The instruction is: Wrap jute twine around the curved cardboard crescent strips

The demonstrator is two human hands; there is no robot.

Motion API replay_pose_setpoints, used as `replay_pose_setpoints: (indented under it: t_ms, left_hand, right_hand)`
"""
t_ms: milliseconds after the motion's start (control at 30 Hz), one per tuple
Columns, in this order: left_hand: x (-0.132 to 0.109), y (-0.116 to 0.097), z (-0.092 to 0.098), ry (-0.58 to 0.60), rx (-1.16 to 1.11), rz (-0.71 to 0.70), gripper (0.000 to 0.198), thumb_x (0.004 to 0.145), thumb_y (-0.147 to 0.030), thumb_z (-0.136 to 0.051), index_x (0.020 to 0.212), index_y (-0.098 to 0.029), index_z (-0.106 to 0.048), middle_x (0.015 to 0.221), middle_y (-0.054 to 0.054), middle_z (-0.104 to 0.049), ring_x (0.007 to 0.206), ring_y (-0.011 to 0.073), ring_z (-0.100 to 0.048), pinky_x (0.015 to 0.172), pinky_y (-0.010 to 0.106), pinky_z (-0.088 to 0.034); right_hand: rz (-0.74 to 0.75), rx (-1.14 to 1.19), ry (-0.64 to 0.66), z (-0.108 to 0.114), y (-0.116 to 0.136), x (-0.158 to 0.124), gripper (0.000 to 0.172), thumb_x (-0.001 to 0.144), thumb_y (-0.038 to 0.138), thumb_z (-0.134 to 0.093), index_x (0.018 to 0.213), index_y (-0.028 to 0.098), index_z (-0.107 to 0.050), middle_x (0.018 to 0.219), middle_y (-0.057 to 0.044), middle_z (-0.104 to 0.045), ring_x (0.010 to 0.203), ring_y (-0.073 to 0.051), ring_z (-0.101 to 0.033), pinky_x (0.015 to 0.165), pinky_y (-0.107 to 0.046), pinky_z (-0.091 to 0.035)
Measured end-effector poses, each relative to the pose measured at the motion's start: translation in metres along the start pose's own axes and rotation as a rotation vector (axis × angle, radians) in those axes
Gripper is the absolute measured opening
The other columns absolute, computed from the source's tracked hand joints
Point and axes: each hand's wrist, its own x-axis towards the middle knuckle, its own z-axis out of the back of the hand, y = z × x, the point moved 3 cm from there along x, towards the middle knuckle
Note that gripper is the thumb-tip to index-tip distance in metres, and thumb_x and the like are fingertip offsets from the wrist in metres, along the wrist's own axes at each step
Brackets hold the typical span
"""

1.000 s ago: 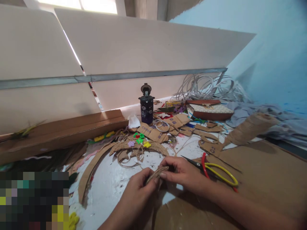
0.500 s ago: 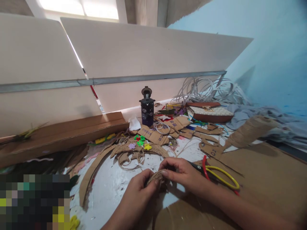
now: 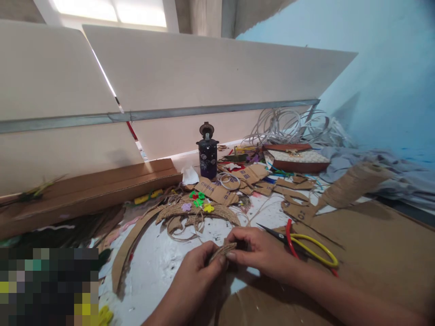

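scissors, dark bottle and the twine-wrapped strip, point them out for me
scissors (image 3: pixel 286 237): head view, by the pivot where the blades meet the handles
dark bottle (image 3: pixel 207 158): head view, middle of its body
twine-wrapped strip (image 3: pixel 222 250): head view, middle of the wrapped face

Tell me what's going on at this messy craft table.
A person pinches a small twine-wrapped strip between the left hand and the right hand over the white table. Yellow-handled scissors lie beside the right hand. A larger twine-covered arch with felt flowers lies behind the hands, and a twine spool sits further right.
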Motion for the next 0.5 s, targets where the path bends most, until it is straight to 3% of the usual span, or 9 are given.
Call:
replay_pose_setpoints:
  t_ms: [300,500]
  left_hand:
    - [0.0,0.002,0.01,-0.017,0.024,-0.002,0.034,0.088,-0.049,-0.063,0.083,-0.016,-0.063,0.078,0.003,-0.06,0.075,0.0183,-0.05,0.065,0.027,-0.037]
    - [0.0,0.0,0.009,0.019,0.148,-0.042,0.034,0.091,-0.049,-0.058,0.08,-0.017,-0.062,0.078,0.001,-0.058,0.075,0.0176,-0.049,0.067,0.027,-0.037]
  right_hand:
    - [0.007,0.153,-0.065,0.002,-0.004,0.001,0.025,0.085,0.04,-0.066,0.083,0.016,-0.064,0.075,0.0,-0.06,0.072,-0.016,-0.052,0.065,-0.025,-0.039]
    - [-0.019,0.144,-0.011,0.0,-0.003,-0.001,0.025,0.081,0.04,-0.072,0.083,0.015,-0.066,0.074,0.0,-0.061,0.071,-0.015,-0.052,0.063,-0.024,-0.038]
